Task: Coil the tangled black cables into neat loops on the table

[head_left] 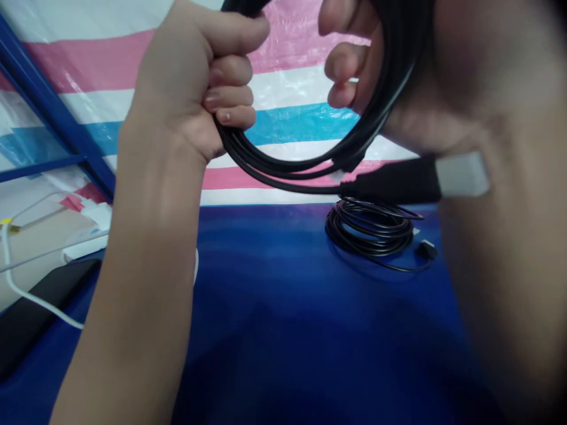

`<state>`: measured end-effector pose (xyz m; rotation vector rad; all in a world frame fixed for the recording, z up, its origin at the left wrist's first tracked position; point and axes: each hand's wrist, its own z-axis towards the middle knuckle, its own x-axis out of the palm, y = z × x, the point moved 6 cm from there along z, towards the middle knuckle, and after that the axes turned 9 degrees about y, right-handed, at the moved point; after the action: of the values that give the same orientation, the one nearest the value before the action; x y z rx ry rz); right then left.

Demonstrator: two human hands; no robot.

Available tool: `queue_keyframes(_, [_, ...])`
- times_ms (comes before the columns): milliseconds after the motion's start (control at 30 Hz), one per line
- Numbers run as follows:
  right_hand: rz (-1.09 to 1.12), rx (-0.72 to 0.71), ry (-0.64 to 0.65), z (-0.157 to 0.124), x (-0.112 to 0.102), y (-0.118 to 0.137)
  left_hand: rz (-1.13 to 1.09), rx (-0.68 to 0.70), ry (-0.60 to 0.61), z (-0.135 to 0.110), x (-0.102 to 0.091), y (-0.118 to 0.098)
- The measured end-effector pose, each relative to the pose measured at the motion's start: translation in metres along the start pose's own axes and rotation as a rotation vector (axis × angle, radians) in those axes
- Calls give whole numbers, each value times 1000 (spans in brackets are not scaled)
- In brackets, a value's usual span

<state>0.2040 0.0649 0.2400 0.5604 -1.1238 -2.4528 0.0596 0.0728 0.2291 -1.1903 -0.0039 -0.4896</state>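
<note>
While tight in left hand, grip unclear in right hand — black cable, second coil behind.

A blue bench is spread out below the left grip and the right grip. Beneath the right one, a coil of thin black cable is laid on it in loose, stacked loops, with a small plug set at its right. Below and left of the left one, a flat black slab, phone-like, is carried, crossed by a white cord.
</note>
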Motion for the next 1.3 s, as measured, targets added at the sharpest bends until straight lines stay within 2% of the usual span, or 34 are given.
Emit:
queue_keyframes(100, [80, 16, -23, 2, 2, -2, -110, -9, -75, 5, -11, 5])
queue_keyframes(267, [67, -114, -99, 2, 9, -4, -357, -33, -148, 16, -20, 26])
queue_keyframes(400, [87, -177, 23, 2, 17, -9, -546, -44, -156, 24, -21, 38])
queue_keyframes(467, [85, -165, 51, 2, 16, -11, -547, -47, -164, 25, -21, 41])
queue_keyframes(600, [10, -149, -36, 1, 7, -14, -502, -52, -194, 20, -19, 41])
queue_keyframes(700, [-91, -204, -23, 1, 8, -12, -475, -34, -230, 17, -18, 40])
queue_keyframes(767, [-191, -264, 2, 2, 9, -11, -399, -14, -242, 16, -19, 37])
queue_keyframes(833, [-263, -289, -27, 4, 6, -11, -308, -3, -238, 15, -17, 35])
queue_keyframes(1033, [-426, -162, -278, 7, -18, -12, 26, 85, -175, 8, -2, 19])
queue_keyframes(1133, [-432, -39, -367, 3, -29, -14, 165, 162, -78, 2, 9, 4])
queue_keyframes(1200, [-440, 95, -358, 0, -35, -18, 173, 161, 48, 0, 15, -3])
queue_keyframes(1300, [-487, 208, -190, -2, -31, -23, 90, 33, 182, -2, 16, 0])
